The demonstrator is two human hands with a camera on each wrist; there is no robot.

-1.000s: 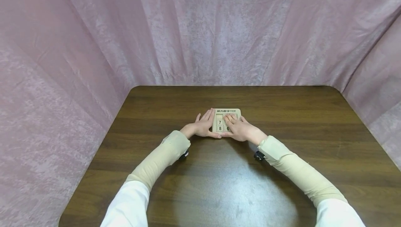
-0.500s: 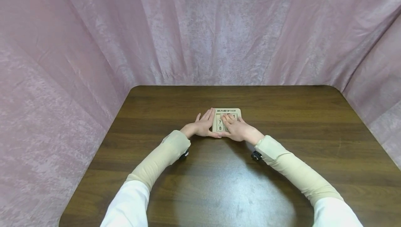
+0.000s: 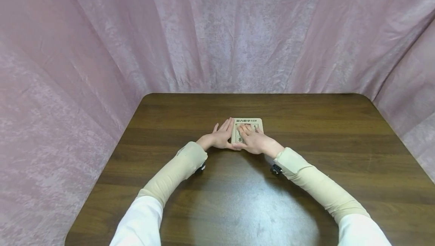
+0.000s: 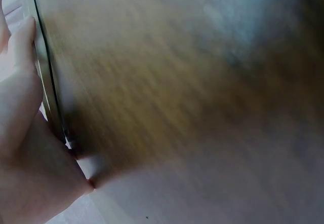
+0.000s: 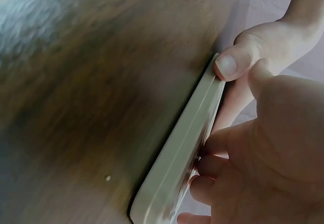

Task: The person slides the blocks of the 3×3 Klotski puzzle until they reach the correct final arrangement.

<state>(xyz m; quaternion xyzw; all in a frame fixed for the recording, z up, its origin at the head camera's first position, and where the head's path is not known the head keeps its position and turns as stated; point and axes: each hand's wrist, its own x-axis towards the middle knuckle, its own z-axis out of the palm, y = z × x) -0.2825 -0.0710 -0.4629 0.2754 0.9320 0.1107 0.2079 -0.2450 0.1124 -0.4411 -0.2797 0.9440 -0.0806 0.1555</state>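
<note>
A pale number slide puzzle [image 3: 259, 120] lies flat on the wooden table, with printed characters along its far rim. Tile 1 [image 3: 255, 126] and tile 8 [image 3: 239, 139] show, while most others are hidden under the right hand. Straight fingers of my left hand [image 3: 219, 139] lie along the puzzle's left side, its thumb at the near edge. In the right wrist view that thumb [image 5: 229, 66] presses the frame's corner. My right hand [image 3: 255, 142] reaches over the puzzle with fingertips [image 5: 205, 188] on the tiles, and its thumb meets the left thumb.
The brown table [image 3: 323, 125] spreads around the puzzle, its far edge well beyond the hands. Pink velvet curtains [image 3: 238, 31] hang behind and beside it. Both forearms wear pale sleeves [image 3: 176, 170], with a small black camera [image 3: 276, 169] under the right wrist.
My right hand has slid left across the tiles, uncovering tile 1 and covering tile 6 and part of tile 7. The left hand and the puzzle frame stay in place.
</note>
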